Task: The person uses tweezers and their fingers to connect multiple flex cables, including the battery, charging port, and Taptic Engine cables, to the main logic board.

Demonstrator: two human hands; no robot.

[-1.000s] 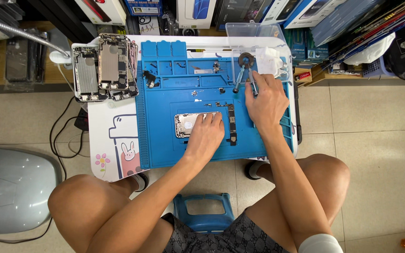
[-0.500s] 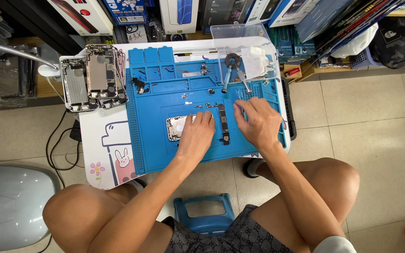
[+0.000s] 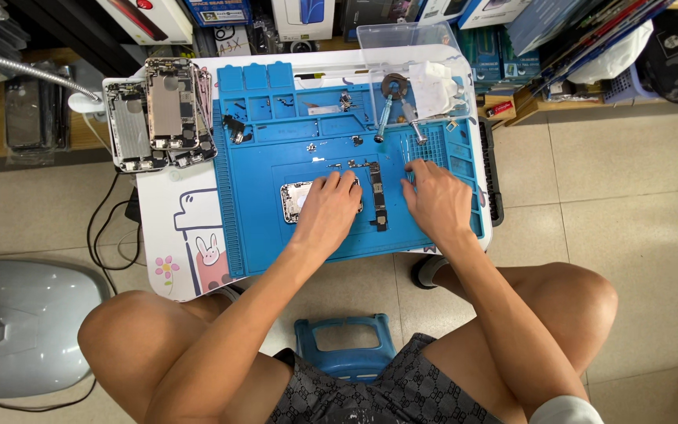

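The opened phone chassis (image 3: 298, 201) lies near the middle of the blue repair mat (image 3: 253, 228), and the left hand (image 3: 328, 212) rests flat on it, fingers spread, gripping nothing. The right hand (image 3: 435, 202) has come back from the tools at twelve o'clock and now sits at three o'clock of the chassis, fingers lightly curled on the mat, empty as far as I can see. Between both hands lies one long dark logic board (image 3: 376, 194), so the work has shifted to the parts in the centre. Counting: one chassis, one board, two screwdrivers (image 3: 381, 119) up top, and a stack of at least three stripped phone housings (image 3: 158, 114) at ten o'clock on the bench (image 3: 162, 235).
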